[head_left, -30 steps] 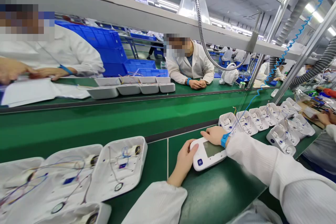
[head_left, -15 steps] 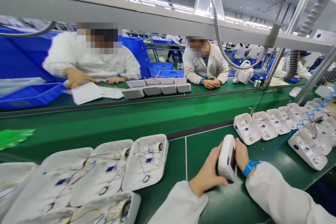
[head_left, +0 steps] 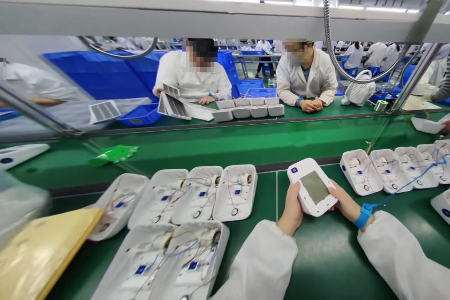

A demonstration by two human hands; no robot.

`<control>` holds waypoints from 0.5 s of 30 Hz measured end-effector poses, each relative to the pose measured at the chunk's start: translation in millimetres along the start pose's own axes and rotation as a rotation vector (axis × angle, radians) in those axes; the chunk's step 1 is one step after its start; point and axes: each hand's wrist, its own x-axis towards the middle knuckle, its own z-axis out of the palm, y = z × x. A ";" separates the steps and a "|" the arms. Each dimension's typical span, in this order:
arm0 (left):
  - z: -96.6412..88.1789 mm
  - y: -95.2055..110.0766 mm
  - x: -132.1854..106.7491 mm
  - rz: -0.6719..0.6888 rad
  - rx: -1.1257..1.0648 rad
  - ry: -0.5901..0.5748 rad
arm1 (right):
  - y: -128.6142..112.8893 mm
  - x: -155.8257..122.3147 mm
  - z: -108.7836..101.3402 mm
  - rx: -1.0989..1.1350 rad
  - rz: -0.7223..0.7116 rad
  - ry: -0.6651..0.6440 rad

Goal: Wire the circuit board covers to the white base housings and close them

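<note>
Between my two hands is a white handheld device [head_left: 312, 187] with a grey display and a small blue square at one corner. Its face is turned up toward me and it is held tilted above the green work surface. My left hand [head_left: 292, 208] grips its left side, with the thumb on the near edge. My right hand [head_left: 345, 202], a blue strap at its wrist, is closed on the right edge. The fingers beneath the device are hidden. Left of my hands lies an open white casing [head_left: 218, 211] with wires, a small round part and a blue component inside.
More wired white casings [head_left: 360, 178] line the right side. A yellowish stack [head_left: 49, 248] lies at the left front. Across the green belt [head_left: 246, 143], two people in white coats sit by grey-white casings [head_left: 251, 111] and a blue tray [head_left: 140, 115]. A blue coiled cord [head_left: 408, 187] runs from my wrist strap.
The device has turned from edge-on to face-up, with its display now showing. My view has swung left, bringing the yellowish stack into sight. The person opposite has lifted dark-patterned sheets.
</note>
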 end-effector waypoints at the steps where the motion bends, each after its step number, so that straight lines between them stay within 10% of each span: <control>1: 0.4 -0.4 2.4 0.014 0.020 0.029 | -0.7 4.2 4.9 0.064 0.031 0.067; 8: -8.3 0.7 8.3 0.150 0.385 0.199 | -31.5 93.7 21.7 0.112 0.040 0.376; 15: -10.5 -2.1 4.2 0.183 0.637 0.094 | -69.2 199.4 32.7 -0.112 -0.055 0.487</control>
